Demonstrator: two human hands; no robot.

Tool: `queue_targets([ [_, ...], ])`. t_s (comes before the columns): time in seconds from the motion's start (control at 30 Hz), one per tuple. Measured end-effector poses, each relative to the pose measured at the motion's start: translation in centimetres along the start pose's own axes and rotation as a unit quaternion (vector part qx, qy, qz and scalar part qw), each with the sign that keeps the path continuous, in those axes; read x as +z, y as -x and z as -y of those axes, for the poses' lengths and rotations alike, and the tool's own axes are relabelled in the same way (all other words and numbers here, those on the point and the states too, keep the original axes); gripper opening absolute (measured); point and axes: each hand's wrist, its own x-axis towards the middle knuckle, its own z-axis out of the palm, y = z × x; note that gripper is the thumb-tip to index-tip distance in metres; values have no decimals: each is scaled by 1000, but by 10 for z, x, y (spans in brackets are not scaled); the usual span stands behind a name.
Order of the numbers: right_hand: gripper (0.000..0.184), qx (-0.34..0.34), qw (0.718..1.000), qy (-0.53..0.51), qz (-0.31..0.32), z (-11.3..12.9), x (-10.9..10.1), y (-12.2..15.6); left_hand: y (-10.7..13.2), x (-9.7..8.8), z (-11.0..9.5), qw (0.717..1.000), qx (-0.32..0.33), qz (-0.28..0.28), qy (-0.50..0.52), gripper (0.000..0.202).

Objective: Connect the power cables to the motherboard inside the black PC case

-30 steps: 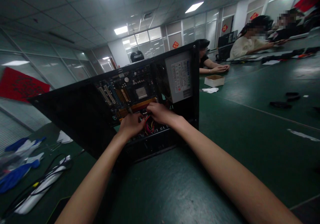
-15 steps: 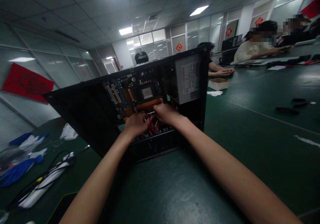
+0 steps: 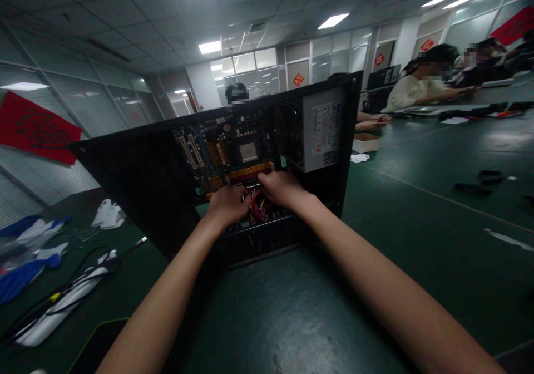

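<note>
An open black computer case (image 3: 137,179) lies on the green table (image 3: 417,240), with its motherboard (image 3: 225,154) and a grey power supply (image 3: 323,129) showing. Both my hands are inside it, at the near edge of the motherboard. My left hand (image 3: 227,204) is closed over something among the parts that I cannot make out. My right hand (image 3: 281,187) is closed too, fingers pinched right above a bundle of red and coloured cables (image 3: 257,207). What either hand grips is hidden by the fingers.
At the left lie blue and white cloths (image 3: 29,251), a white pouch with black cables (image 3: 62,301) and crumpled white paper (image 3: 106,213). A small cardboard box (image 3: 366,142) and black parts (image 3: 471,187) sit further right. Other people sit at the far tables (image 3: 421,87).
The view has shifted slightly, so the case appears a little further right and higher. My hands stay together at the same spot among the cables.
</note>
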Motion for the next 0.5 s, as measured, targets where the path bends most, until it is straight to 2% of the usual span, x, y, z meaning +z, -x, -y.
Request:
queue_targets([
  [0.33,29,-1,1000,13,18,0,-2,-3,0,2,1,1000,18,-2,-6,35],
  [0.5,32,3,999,4,39,0,-3,-6,-1,1,0,999,28,-10,-22,46],
])
